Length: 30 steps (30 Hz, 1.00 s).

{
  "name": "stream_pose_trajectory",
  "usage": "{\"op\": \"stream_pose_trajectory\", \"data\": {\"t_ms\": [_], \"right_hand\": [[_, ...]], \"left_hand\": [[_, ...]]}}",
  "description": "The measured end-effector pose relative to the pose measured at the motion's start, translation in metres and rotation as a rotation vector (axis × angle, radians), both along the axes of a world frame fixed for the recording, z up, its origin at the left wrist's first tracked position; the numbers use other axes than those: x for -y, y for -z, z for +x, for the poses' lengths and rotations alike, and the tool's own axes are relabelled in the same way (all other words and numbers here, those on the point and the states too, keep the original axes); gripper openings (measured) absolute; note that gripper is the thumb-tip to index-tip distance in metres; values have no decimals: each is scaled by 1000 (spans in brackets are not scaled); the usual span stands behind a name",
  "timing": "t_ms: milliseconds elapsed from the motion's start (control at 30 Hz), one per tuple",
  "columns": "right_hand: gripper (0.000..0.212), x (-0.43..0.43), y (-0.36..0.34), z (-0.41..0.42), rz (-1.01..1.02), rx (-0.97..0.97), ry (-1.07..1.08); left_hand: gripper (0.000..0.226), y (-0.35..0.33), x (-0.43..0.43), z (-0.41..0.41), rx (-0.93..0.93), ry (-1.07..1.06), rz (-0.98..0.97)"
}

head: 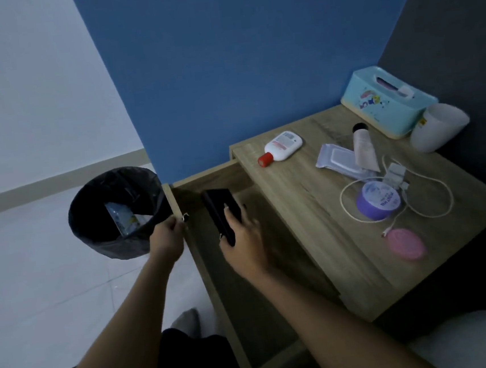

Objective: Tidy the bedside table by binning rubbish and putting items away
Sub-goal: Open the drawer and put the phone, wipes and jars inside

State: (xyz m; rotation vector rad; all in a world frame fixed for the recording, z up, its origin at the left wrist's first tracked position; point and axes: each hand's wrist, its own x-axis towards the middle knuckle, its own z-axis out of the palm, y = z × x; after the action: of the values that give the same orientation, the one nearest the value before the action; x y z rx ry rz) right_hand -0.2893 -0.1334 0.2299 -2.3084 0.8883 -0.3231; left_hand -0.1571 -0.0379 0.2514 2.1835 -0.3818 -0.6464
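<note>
Bedside table [306, 207] stands in the corner against the blue wall. Its near corner and lower body are cut off by the dark edge at the right, and the dim light blurs every label. Its drawer [215, 299] is pulled out to the left, with its long side running away from the person. The inside is in deep shadow, so I cannot tell what lies in it. A bin [93, 245] with a black liner stands on the floor just beyond the drawer front, and pale rubbish [123, 222] shows inside it.

At the back of the tabletop sits a turquoise tissue box [388, 101], with a white cup [438, 126] lying on its side against it. Nearer are a wipes pack [337, 160] with a pale tube [363, 148] lying across it, a white lotion bottle [282, 147] lying flat with its red cap towards the drawer, and a looped white cable [433, 195] around a purple jar [378, 200]. A pink disc [406, 243] lies near the front.

The left hand [167, 238] curls over the top edge of the drawer front. The right hand [244, 243] grips a black flat item [220, 212] over the open drawer, thumb on one edge and fingers on the other. The item's long axis points away and slightly left, and the hand hides its near end.
</note>
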Motion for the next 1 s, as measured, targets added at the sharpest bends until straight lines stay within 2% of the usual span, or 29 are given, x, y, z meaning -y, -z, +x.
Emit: {"op": "stream_pose_trajectory", "data": {"t_ms": [67, 233, 433, 600, 700, 867, 1000], "right_hand": [[68, -3, 22, 12, 69, -85, -32], [67, -8, 67, 39, 43, -180, -109], [60, -11, 89, 59, 0, -153, -154], [58, -11, 88, 61, 112, -124, -165], [73, -16, 98, 62, 11, -147, -171], [75, -17, 101, 61, 18, -164, -179], [57, -13, 95, 60, 110, -184, -189]], "left_hand": [[26, 1, 1, 0, 9, 4, -6], [27, 8, -3, 10, 45, 29, 7], [25, 12, -3, 14, 42, 25, -18], [25, 10, -3, 11, 15, 3, -34], [29, 10, -5, 13, -9, -7, -39], [30, 9, -7, 12, -21, -8, -46], [27, 9, -5, 11, 24, -6, -21]]}}
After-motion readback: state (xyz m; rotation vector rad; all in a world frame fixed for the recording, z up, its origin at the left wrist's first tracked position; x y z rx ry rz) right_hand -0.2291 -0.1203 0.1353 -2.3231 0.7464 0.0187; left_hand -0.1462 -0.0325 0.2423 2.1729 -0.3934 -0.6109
